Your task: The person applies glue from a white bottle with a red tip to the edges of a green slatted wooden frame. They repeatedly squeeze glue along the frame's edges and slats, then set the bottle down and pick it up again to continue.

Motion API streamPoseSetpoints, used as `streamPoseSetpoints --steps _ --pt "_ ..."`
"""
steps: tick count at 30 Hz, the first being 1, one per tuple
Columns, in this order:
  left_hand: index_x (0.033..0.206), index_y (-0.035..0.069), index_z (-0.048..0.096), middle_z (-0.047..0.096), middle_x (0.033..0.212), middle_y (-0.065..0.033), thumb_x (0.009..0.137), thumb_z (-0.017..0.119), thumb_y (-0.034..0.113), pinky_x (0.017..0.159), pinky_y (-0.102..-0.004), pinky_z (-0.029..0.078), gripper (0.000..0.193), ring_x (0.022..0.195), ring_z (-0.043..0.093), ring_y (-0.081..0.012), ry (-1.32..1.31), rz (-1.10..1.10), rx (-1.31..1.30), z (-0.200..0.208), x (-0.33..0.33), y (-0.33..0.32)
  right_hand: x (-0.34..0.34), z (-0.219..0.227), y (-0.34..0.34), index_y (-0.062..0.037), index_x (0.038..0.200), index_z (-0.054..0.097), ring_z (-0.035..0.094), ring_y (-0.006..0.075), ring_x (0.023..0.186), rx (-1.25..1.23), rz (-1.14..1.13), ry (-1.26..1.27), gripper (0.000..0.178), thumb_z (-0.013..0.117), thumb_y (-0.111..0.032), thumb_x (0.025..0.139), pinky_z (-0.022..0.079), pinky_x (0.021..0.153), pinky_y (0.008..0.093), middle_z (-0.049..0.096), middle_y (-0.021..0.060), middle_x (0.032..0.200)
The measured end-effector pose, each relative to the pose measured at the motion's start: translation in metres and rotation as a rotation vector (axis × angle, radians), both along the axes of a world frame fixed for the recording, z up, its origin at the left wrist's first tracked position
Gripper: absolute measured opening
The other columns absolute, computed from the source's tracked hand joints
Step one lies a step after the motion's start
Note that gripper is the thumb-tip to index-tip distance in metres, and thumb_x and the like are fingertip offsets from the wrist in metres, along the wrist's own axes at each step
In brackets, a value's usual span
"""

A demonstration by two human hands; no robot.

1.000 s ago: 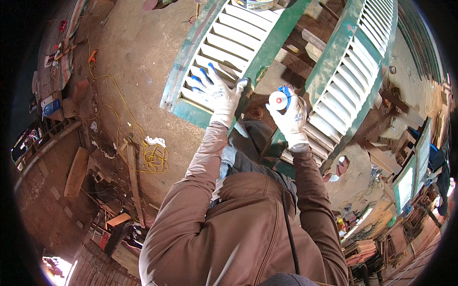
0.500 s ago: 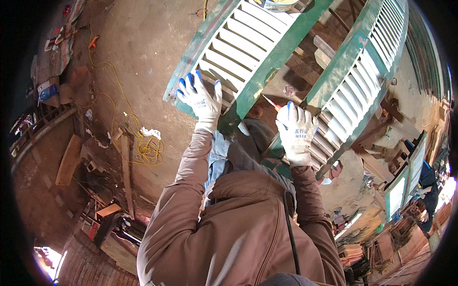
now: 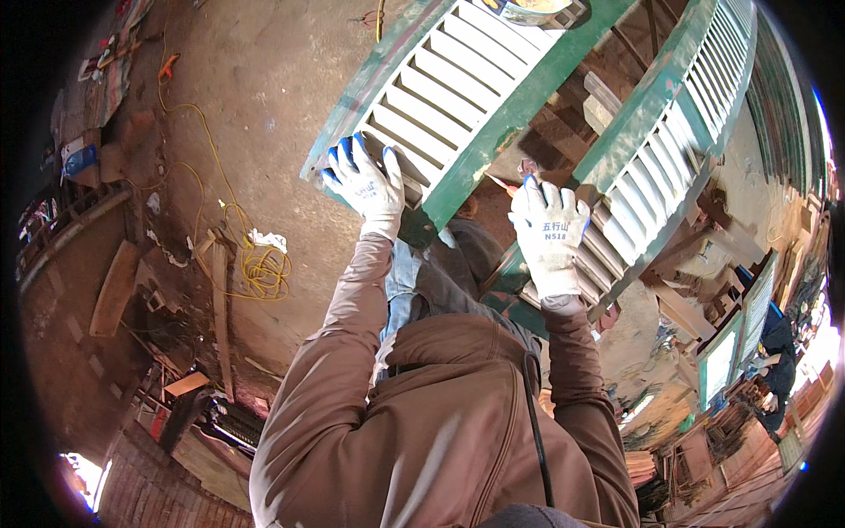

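Observation:
A green louvered shutter (image 3: pixel 485 157) with white slats slants away in front of me. On its near left end rests my left hand (image 3: pixel 370 187), in a white glove with blue fingertips, its fingers spread. My right hand (image 3: pixel 551 231), gloved alike, is closed around a slim red-handled tool (image 3: pixel 502 183). The tool's thin pale tip points up and left, close to the shutter's right rail; I cannot tell whether they touch. A second green and white louvered shutter (image 3: pixel 607 151) lies to the right, partly covered by my right hand and wrist.
A round container (image 3: pixel 532 9) sits on the shutter's far part. Wood pieces (image 3: pixel 601 101) show between the shutters. At left, a coiled yellow cord (image 3: pixel 264 271) and a plank (image 3: pixel 222 317) lie on the floor. Another person in dark clothing (image 3: pixel 778 361) is at far right.
The view has shifted slightly. My left fingers are a little more bent on the shutter's end. The right hand has turned slightly, still holding the red-handled tool near the rail.

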State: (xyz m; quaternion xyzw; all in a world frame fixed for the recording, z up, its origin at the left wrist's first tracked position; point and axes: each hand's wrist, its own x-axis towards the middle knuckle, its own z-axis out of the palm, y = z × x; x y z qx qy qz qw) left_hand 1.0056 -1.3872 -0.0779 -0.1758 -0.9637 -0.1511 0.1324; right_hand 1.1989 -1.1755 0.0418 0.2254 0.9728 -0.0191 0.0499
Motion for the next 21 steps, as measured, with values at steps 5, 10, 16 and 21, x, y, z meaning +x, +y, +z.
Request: streamPoseSetpoints --steps 5,10,16,21 --pt "0.15 0.007 0.049 0.047 0.152 -0.0209 0.097 0.069 0.043 0.12 -0.0694 0.021 0.068 0.145 0.039 -0.0459 -0.02 0.004 0.012 0.0012 0.0002 -0.0002 -0.0037 -0.0004 0.0047 -0.0184 0.132 0.067 0.057 0.0242 0.098 0.085 0.016 0.017 0.063 0.083 -0.045 0.077 0.041 0.087 0.0461 0.064 0.0012 0.105" --pt "0.15 0.007 0.049 0.047 0.153 -0.0212 0.097 0.069 0.043 0.121 -0.0696 0.02 0.068 0.146 0.038 -0.046 -0.033 0.01 0.005 -0.0003 0.0002 0.0001 -0.0031 -0.0032 0.0048 -0.0184 0.131 0.067 0.057 0.0243 0.098 0.101 0.007 0.01 0.064 0.083 -0.048 0.077 0.041 0.087 0.0459 0.063 0.0012 0.103" --pt "0.15 0.008 0.05 0.047 0.153 -0.0213 0.097 0.068 0.042 0.121 -0.0697 0.019 0.066 0.147 0.036 -0.0458 -0.043 0.009 0.017 0.0 0.0004 -0.0001 -0.0023 0.0034 -0.0041 -0.0154 0.133 0.067 0.058 0.0272 0.111 -0.016 -0.022 -0.039 0.061 0.082 -0.042 0.08 0.042 0.092 0.0485 0.065 0.006 0.116" --pt "0.149 0.009 0.05 0.047 0.153 -0.0213 0.096 0.069 0.042 0.121 -0.0697 0.019 0.065 0.146 0.037 -0.0457 -0.03 0.009 0.03 0.0015 0.0006 0.0011 -0.0019 0.003 -0.0047 -0.0155 0.132 0.067 0.058 0.0269 0.108 -0.039 0.006 -0.006 0.064 0.083 -0.044 0.077 0.042 0.09 0.0481 0.066 0.0058 0.116"
